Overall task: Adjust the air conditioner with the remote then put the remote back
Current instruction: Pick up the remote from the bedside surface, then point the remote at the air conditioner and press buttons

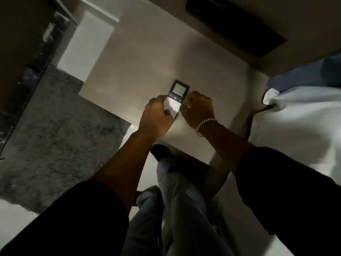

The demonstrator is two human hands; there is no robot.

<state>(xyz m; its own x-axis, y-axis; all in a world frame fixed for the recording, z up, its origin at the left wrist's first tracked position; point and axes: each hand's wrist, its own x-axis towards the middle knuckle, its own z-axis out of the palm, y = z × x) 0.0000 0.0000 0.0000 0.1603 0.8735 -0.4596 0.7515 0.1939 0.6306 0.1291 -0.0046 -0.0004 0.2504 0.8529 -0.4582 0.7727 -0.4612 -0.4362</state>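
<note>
The remote (176, 96) is a slim white bar with a dark top and a small grey screen. It lies over a pale table top (144, 71), near the table's front edge. My left hand (156, 115) grips its lower half from the left, thumb across its face. My right hand (199, 108) is curled right beside it on the right, fingertips at its edge; whether they touch it is unclear. A chain bracelet (204, 124) sits on that wrist. No air conditioner is in view.
A dark flat panel (238, 28) stands at the table's back right. White and blue bedding (302, 111) lies to the right. A grey rug (60, 122) covers the floor on the left, with dark furniture (27, 52) beyond. My legs (177, 200) are below.
</note>
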